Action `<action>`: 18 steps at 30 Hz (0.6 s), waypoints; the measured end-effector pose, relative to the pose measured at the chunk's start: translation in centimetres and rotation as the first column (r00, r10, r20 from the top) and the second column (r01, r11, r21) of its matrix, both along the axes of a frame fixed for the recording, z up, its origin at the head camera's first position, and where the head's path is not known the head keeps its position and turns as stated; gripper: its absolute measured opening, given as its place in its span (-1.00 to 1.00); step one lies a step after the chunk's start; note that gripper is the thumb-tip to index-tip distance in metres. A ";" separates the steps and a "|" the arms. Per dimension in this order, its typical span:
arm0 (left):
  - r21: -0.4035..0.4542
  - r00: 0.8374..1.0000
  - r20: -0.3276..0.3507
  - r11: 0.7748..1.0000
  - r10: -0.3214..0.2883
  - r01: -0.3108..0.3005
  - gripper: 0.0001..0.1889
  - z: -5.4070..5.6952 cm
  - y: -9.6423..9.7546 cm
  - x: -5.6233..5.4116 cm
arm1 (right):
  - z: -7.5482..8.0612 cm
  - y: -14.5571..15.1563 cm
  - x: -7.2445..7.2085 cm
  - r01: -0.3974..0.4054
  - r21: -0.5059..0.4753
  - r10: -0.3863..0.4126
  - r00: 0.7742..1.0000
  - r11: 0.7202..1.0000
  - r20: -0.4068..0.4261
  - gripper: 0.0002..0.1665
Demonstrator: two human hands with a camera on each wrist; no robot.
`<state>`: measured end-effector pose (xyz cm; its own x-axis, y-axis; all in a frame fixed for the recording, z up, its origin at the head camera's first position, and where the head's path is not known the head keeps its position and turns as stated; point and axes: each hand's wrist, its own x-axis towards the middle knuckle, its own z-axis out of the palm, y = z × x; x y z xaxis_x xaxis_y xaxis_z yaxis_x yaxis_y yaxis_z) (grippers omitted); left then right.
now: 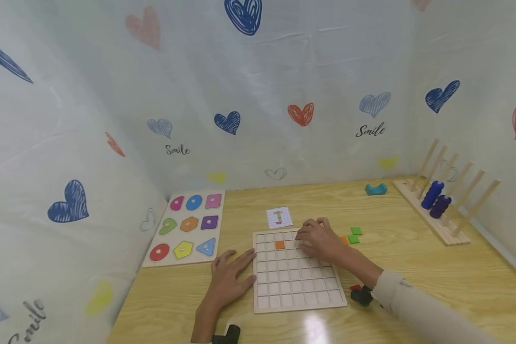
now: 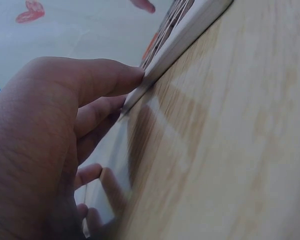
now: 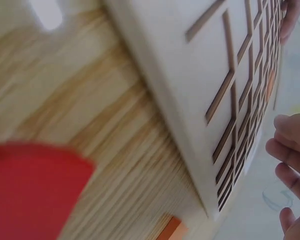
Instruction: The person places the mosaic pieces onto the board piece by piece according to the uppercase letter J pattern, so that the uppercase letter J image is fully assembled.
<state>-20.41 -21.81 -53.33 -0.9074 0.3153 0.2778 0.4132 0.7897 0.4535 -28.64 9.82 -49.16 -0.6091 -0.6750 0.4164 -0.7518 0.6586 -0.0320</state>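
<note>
Grid board [image 1: 295,275] sits flat on the table [image 1: 413,286], centre-front: squarish, pale wood frame, whitish cells w/ thin raised dividers, slightly rounded corners. Edge looks thin & smooth in the L wrist view; dividers read brownish along their sides up close in the R wrist view. One orange tile [image 1: 280,244] lies in a cell nr the far L corner, matte & flat.

L hand [image 1: 230,279] rests at the board's L side, grip spread: fingers fairly straight, thumb & fingertips touching the edge. R hand [image 1: 320,239] is over the far R part of the board, fingers bent; can't tell if its grip is on anything, as the fingertips' undersides are hidden.

Loose pcs R of the board: two green tiles [image 1: 353,239], bit of orange nr the R hand, plus a red pc [image 3: 35,190] by the near R edge. Card [image 1: 279,218] w/ a multicoloured J-like figure lies just past the far edge. Shape puzzle [image 1: 180,234] to L, peg rack [image 1: 456,234] far R, w/ blue & purple pcs on pegs.
</note>
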 end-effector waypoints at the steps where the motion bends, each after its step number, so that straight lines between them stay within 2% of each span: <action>1: -0.001 1.000 -0.001 1.000 -0.001 0.001 -0.39 0.0 0.0 0.0 | 0.0 0.3 0.0 0.003 -0.001 -0.003 1.000 1.000 -0.001 -0.81; 9: 0.002 1.000 0.003 1.000 0.001 -0.001 -0.39 0.2 0.0 0.1 | 0.3 2.5 0.4 0.052 -0.018 -0.051 0.997 0.998 0.055 -0.81; 15: -0.011 1.000 -0.010 1.000 0.011 -0.011 -0.39 -0.1 0.0 0.1 | 0.5 4.1 0.5 0.119 0.026 -0.121 0.988 0.993 0.091 -0.82; 18: -0.005 1.000 -0.003 1.000 0.010 -0.011 -0.39 -0.1 0.0 0.0 | 0.5 4.9 0.6 0.132 0.019 -0.133 0.986 0.991 0.103 -0.83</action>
<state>-20.39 -21.76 -53.47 -0.9100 0.3071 0.2787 0.4061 0.7962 0.4485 -28.07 14.74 -48.71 -0.7328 -0.5900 0.3389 -0.6510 0.7529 -0.0968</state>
